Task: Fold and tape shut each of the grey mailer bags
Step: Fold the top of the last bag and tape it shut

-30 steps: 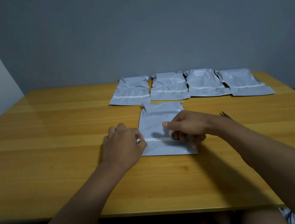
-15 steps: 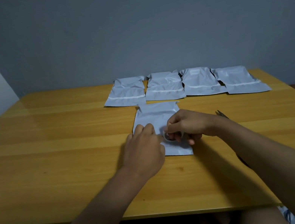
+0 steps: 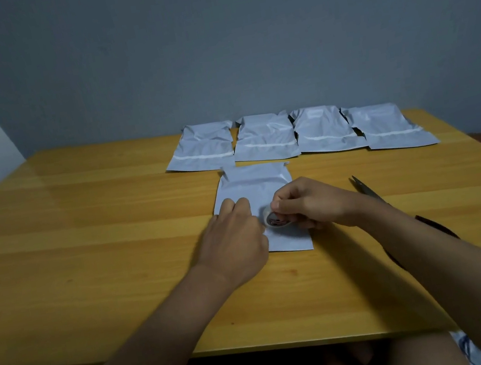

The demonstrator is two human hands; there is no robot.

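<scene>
Here your right hand [image 3: 311, 207] grips a small roll of tape [image 3: 276, 220], fingers and thumb curled round it, holding it just above the middle of the grey bag [image 3: 254, 186] that lies flat on the wooden table [image 3: 82, 242] in front of you. Your left hand [image 3: 236, 237] rests on the left part of that same bag, knuckles up, fingers bent with the tips pressing the plastic right beside the roll; whether it pinches a tape end is too small to tell. The bag's lower right corner shows below your hands, and its top edge points toward the wall.

Behind it, a row of four more grey bags [image 3: 263, 139] lies side by side near the far edge of the table, each with a pale strip across it. A pair of scissors [image 3: 365, 189] lies on the table just beyond your right wrist, partly hidden by your forearm.
</scene>
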